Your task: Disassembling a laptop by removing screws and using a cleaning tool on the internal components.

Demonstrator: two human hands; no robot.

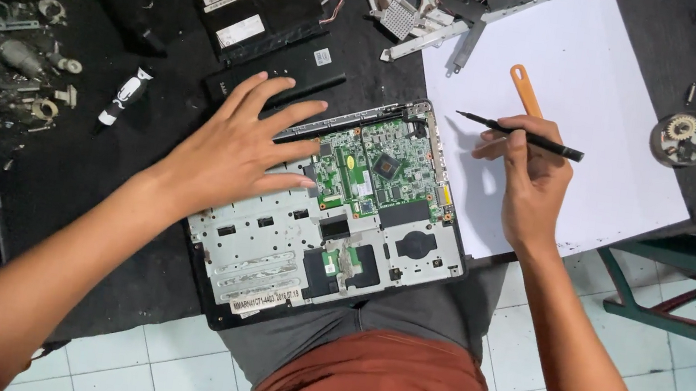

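Holding gears, a clear round dish (683, 139) sits right.

A black worktable (98, 189) stands over pale floor tiles (527, 336).

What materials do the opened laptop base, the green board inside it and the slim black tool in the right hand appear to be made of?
Laptop base: the inner frame looks like stamped metal, matt silver-grey with punched slots; the outer rim looks like black plastic.
Green board: probably laminated circuit board, glossy green with dark chips.
Black tool, held by the right hand: matt black, plastic or coated metal; I cannot tell which.
The left hand rests on the base.
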